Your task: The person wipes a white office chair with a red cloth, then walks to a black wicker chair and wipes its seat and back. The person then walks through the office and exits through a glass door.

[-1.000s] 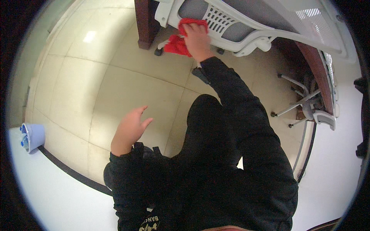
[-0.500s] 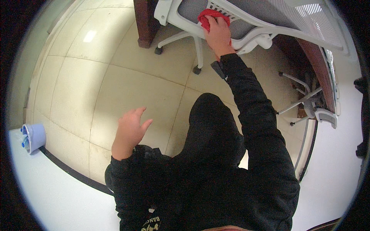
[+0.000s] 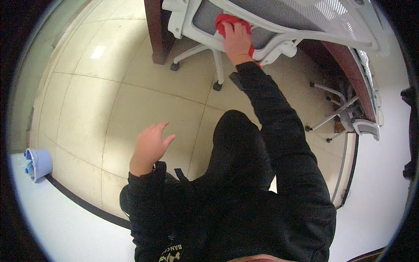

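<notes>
At the upper centre, my right hand (image 3: 238,41) presses a red cloth (image 3: 231,21) against an office chair. Its fingers are bent over the bunched cloth, and a strip of red hangs past the wrist. Under the cloth lies the grey mesh, next to the curved white frame of the chair (image 3: 205,38). The cloth and hand hide part of that frame. My left hand (image 3: 150,146) hovers over the floor at the left, fingers stretched and thumb apart, holding nothing.
A dark reddish-brown desk leg (image 3: 158,39) stands left of the chair. Another white chair base (image 3: 338,111) sits at the right beside a brown desk edge (image 3: 355,74). A pale blue bin (image 3: 42,163) with plastic bottles is at the far left. Beige tiles (image 3: 152,100) cover the floor.
The chair, cloth and my right hand appear slightly farther left, with the view shifted a little. My right hand stays on the cloth; my left hand barely moves.
</notes>
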A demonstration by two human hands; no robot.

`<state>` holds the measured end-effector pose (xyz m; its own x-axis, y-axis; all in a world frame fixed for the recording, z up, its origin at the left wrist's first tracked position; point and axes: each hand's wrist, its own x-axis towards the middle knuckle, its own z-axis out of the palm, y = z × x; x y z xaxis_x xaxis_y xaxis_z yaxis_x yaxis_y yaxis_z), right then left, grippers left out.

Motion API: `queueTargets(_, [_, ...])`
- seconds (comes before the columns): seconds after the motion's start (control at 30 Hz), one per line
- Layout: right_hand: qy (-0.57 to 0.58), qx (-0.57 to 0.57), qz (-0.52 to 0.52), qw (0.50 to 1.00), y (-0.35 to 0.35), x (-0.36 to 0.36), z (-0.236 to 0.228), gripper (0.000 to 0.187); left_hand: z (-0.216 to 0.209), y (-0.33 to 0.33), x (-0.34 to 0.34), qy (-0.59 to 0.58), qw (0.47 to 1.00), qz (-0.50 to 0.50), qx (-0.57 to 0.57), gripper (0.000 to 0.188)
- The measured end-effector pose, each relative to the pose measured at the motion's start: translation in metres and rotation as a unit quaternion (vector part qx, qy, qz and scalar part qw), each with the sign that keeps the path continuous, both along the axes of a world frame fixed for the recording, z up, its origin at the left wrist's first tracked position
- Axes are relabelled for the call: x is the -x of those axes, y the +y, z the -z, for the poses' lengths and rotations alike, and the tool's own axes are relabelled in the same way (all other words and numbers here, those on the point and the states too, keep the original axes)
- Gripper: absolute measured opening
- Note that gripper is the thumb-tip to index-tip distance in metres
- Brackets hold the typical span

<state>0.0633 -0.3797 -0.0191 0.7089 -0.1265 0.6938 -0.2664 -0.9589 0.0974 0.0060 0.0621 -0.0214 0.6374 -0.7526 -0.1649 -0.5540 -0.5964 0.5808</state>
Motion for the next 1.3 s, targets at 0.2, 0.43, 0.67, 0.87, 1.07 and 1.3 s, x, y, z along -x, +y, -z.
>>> queueTargets(0.2, [0.13, -0.23, 0.019, 0.964, 0.017, 0.025, 0.009, 0.045, 0.007, -0.003, -0.003, 0.013, 1.0, -0.002, 0.009, 0.05])
queueTargets(0.43, [-0.184, -0.142, 0.045, 0.971, -0.01, 0.033, 0.005, 0.05, 0.005, -0.005, -0.007, -0.02, 0.995, -0.031, -0.087, 0.054])
queueTargets(0.67, [0.06, -0.185, 0.046, 0.98, -0.022, 0.053, 0.037, 0.051, -0.004, -0.009, -0.002, -0.011, 0.99, -0.039, -0.132, 0.053])
queueTargets(0.87, [-0.041, -0.13, 0.062, 0.989, -0.049, 0.078, 0.05, 0.049, -0.014, -0.009, -0.002, 0.041, 0.993, -0.069, 0.084, 0.038])
queueTargets(1.07, [-0.113, -0.134, 0.004, 0.984, 0.004, 0.01, 0.075, 0.046, -0.031, -0.015, -0.002, 0.072, 0.96, -0.154, 0.224, 0.025])
queueTargets(1.3, [0.013, -0.158, -0.093, 0.983, 0.086, -0.092, 0.062, 0.038, -0.022, -0.019, 0.001, 0.068, 0.965, -0.181, 0.178, 0.018])
